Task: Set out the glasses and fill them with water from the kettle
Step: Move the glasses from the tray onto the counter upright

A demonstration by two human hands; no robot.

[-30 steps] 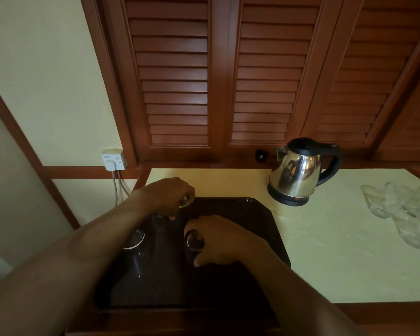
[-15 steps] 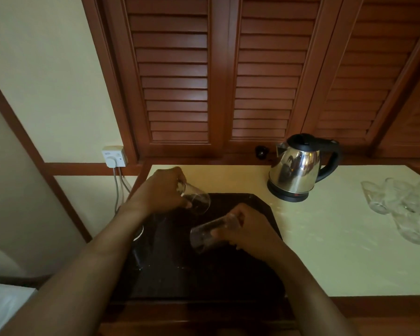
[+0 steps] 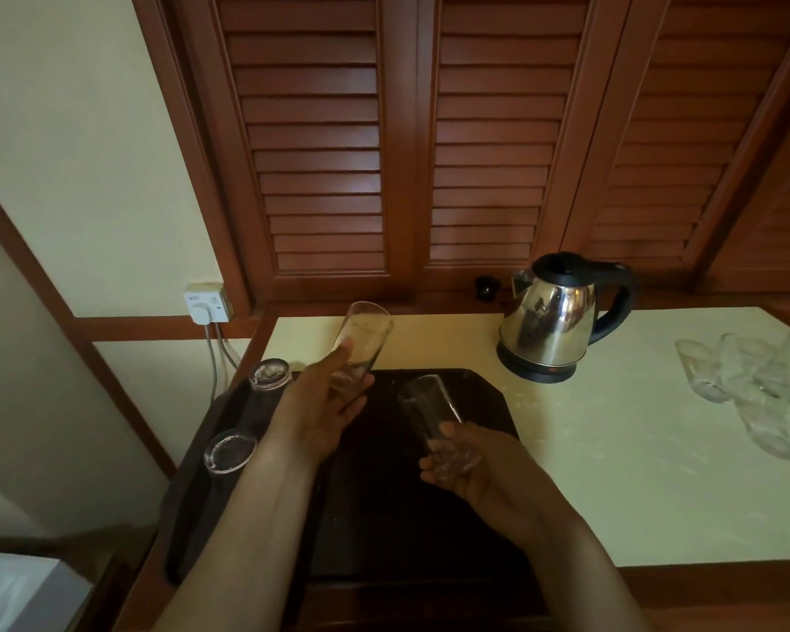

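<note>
**Two glasses being held tilted over the tray**

At the far left, a plug is sitting in a white wall socket (image 3: 206, 303), its cables hanging down the wall. Two standing glasses (image 3: 270, 374) (image 3: 229, 451) are resting along the left edge of the dark tray (image 3: 475, 403), one behind the other.

The left hand (image 3: 320, 403) is gripping a clear glass (image 3: 361, 344) around its lower half, with the thumb lying on the near side and the fingers curling round the far side. That glass is tilting with its mouth up and away, over the tray's far edge.

Just to the right, the right hand (image 3: 484, 467) is turning palm up, its fingers curling under and round the thick base of a second glass (image 3: 429, 408). This one is leaning with its mouth up and toward the left, above the middle of the tray. The two held glasses are near each other but not touching.

Further right, the steel kettle (image 3: 553, 321) is sitting on its black base on the pale counter (image 3: 612, 472), handle pointing right, well apart from both hands. At the far right, a cluster of clear glasses (image 3: 749, 390) is lying on the counter.
</note>
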